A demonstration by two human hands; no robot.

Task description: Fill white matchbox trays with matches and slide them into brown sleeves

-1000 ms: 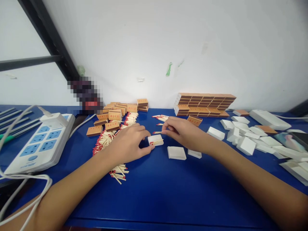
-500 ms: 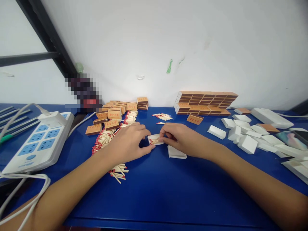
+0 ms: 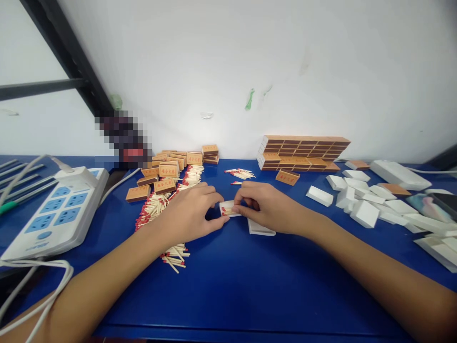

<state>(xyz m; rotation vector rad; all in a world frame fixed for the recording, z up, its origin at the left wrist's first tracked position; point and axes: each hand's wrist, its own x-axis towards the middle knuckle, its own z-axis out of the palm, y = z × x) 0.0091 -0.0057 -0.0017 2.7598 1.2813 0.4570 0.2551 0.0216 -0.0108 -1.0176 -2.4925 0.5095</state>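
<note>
A small white matchbox tray (image 3: 235,214) with red-tipped matches (image 3: 225,210) inside lies on the table between my hands. My left hand (image 3: 194,209) grips the tray's left end, thumb at the near corner and forefinger at the far side. The fingers of my right hand (image 3: 262,205) are closed together over the tray's right part, their tips on the matches. Partly beneath my right hand lies a second white tray (image 3: 262,228), with no matches visible in it. Beside my left hand is a long heap of loose matches (image 3: 157,205), partly covered by that hand and forearm.
Orange matchboxes (image 3: 167,170) cluster behind the heap. A neat stack of matchboxes (image 3: 303,152) stands against the wall, a single matchbox (image 3: 287,176) before it. A small match pile (image 3: 241,173) lies mid-table. White trays (image 3: 366,213) are scattered right; a power strip (image 3: 64,209) sits left.
My right fingertips have shifted slightly left and down onto the matches in the tray. My left hand keeps its place on the tray. The whole view has shifted slightly.
</note>
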